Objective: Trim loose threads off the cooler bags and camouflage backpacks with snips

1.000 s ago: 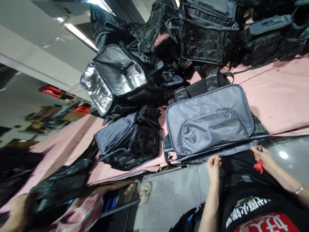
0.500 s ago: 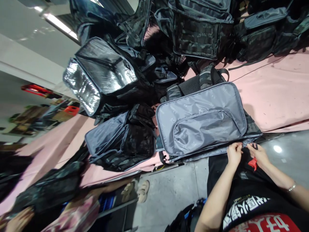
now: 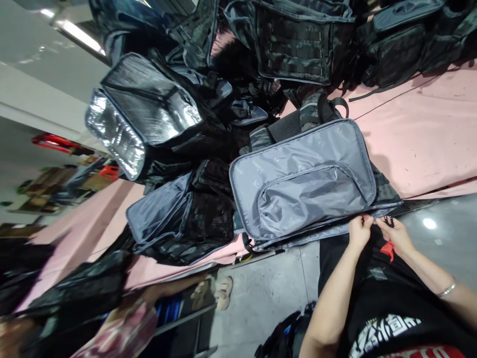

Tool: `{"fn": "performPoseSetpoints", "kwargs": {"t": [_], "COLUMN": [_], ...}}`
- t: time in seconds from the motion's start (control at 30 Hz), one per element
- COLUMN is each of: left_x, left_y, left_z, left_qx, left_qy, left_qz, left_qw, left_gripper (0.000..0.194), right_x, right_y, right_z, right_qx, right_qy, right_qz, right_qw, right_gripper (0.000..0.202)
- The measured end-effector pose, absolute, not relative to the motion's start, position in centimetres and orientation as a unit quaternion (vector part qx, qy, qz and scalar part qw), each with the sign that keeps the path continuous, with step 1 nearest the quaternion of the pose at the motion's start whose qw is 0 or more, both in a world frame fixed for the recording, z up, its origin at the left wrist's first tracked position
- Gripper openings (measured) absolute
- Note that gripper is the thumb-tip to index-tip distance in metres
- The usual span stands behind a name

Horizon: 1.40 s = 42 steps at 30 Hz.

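Note:
A dark camouflage backpack lies open at the table edge in front of me, its grey-lined flap [image 3: 313, 184] spread flat. At the near right rim of this backpack my left hand [image 3: 359, 232] is closed, finger and thumb pinching the grey edging. My right hand [image 3: 397, 234] is closed close beside it, its fingertips at the same rim. It holds small thread snips [image 3: 389, 221] with black handles, from which a red strip of cloth [image 3: 388, 250] hangs. The blades, and any thread between the fingers, are too small to make out.
A bag with silver foil lining [image 3: 149, 102] stands open at the left, behind another open grey-lined backpack [image 3: 208, 214]. More camouflage bags [image 3: 294, 44] line the back of the pink-covered table [image 3: 428, 129]. A co-worker's arm and pink clothing [image 3: 119, 333] appear at lower left.
My view has shifted slightly, so the bags sit a little further left. My hands have come closer together at the backpack's rim.

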<state>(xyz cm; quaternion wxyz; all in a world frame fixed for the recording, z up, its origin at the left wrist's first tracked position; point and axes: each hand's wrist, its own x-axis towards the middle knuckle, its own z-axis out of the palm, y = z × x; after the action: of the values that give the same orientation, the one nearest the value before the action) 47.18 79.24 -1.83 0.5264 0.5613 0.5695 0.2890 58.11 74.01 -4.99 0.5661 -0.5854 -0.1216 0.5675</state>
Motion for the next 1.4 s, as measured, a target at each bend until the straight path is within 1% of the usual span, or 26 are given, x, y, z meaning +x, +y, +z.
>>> {"fn": "performPoseSetpoints", "kwargs": {"t": [0.07, 0.1, 0.4, 0.5, 0.7, 0.8, 0.97, 1.07, 1.13, 1.27, 1.4], "left_x": [47.2, 47.2, 48.3, 48.6, 49.0, 49.0, 48.8, 48.8, 48.8, 48.9, 48.8], "left_y": [78.8, 78.5, 78.3, 78.1, 77.4, 77.4, 77.4, 77.2, 77.2, 77.2, 77.2], "left_z": [-2.3, -2.4, -1.4, -1.5, -1.9, -1.9, -1.7, -1.8, -1.9, -2.1, -2.4], "left_qx": [0.535, 0.528, 0.541, 0.521, 0.456, 0.442, 0.44, 0.441, 0.443, 0.449, 0.461], "left_qy": [0.579, 0.581, 0.577, 0.588, 0.59, 0.588, 0.588, 0.59, 0.59, 0.593, 0.594], "left_qz": [0.311, 0.32, 0.354, 0.364, 0.376, 0.377, 0.38, 0.379, 0.376, 0.37, 0.365], "left_qw": [0.53, 0.531, 0.499, 0.501, 0.55, 0.562, 0.562, 0.56, 0.56, 0.556, 0.549], "left_gripper": [0.028, 0.03, 0.011, 0.012, 0.015, 0.016, 0.017, 0.017, 0.017, 0.016, 0.017], "right_x": [57.8, 57.8, 57.7, 57.7, 58.1, 58.8, 59.5, 59.4, 59.3, 59.4, 59.6], "right_y": [74.1, 74.1, 73.9, 74.0, 73.4, 71.7, 68.8, 68.9, 69.5, 70.5, 70.8], "right_z": [-5.0, -5.0, -5.2, -5.0, -3.9, -3.1, -1.7, -1.4, -1.5, -2.0, -2.5], "right_qx": [-0.585, -0.585, -0.591, -0.594, -0.597, -0.59, -0.543, -0.509, -0.492, -0.476, -0.471], "right_qy": [-0.118, -0.116, -0.125, -0.127, -0.119, -0.113, -0.108, -0.101, -0.094, -0.081, -0.074], "right_qz": [0.568, 0.567, 0.537, 0.531, 0.544, 0.569, 0.653, 0.701, 0.725, 0.749, 0.749], "right_qw": [0.567, 0.568, 0.589, 0.591, 0.578, 0.562, 0.517, 0.489, 0.473, 0.454, 0.46], "right_gripper": [0.019, 0.019, 0.035, 0.042, 0.062, 0.06, 0.059, 0.053, 0.053, 0.054, 0.053]}}
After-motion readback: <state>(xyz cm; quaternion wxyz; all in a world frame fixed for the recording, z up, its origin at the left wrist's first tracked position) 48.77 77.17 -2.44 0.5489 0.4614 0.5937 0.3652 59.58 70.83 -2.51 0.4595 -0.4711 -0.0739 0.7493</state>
